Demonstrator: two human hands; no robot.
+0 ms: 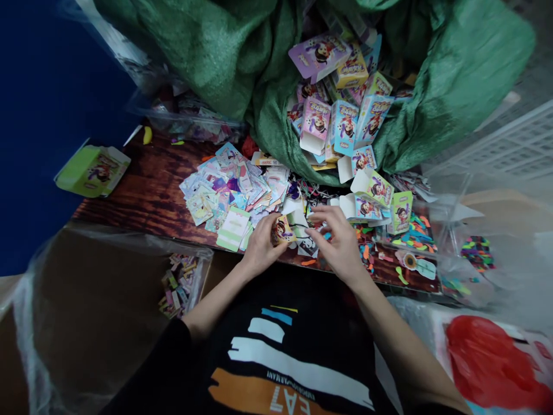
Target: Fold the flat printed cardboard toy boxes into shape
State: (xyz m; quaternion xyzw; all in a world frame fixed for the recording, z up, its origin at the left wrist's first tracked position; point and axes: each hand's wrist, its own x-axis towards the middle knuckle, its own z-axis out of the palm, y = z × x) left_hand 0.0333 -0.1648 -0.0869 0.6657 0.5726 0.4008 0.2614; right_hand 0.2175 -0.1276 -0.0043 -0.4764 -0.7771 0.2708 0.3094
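Note:
My left hand [263,246] is closed round a small yellow box [283,229] with a cartoon figure on it, held above the table's front edge. To its right, my right hand [339,239] has thumb and fingers brought together around a thin dark cord [302,226] near the box's open end. A pale flap lies between the two hands. Left of my left hand spreads a pile of printed cards [233,184], with a green and white card [233,229] at its front. Right of my right hand, several small boxes [374,193] lie near the colourful small pieces [417,233].
A green sack [224,63] full of small cartoon boxes [317,121] leans over the back of the wooden table [147,190]. A green box [95,171] lies far left. Below left, a plastic-lined carton holds small boxes [178,285]. A red bag [492,360] sits lower right.

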